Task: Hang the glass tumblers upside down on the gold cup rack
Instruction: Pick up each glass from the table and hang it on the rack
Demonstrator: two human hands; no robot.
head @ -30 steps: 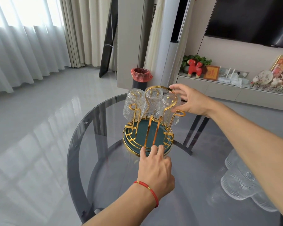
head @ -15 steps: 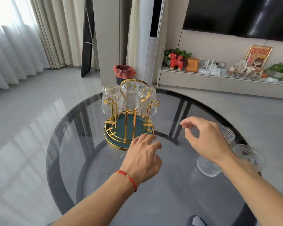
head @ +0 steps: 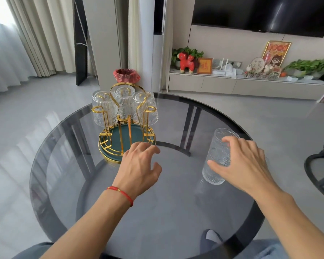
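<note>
A glass tumbler (head: 218, 156) is gripped by the right hand (head: 245, 161).
The left hand (head: 138, 165) is held open beside the gold cup rack (head: 125, 126).

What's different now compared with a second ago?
The right hand left the rack's top loop, swung right and took hold of a tumbler on the table. The left hand lifted off the rack's base. Three hung tumblers stayed put.
</note>
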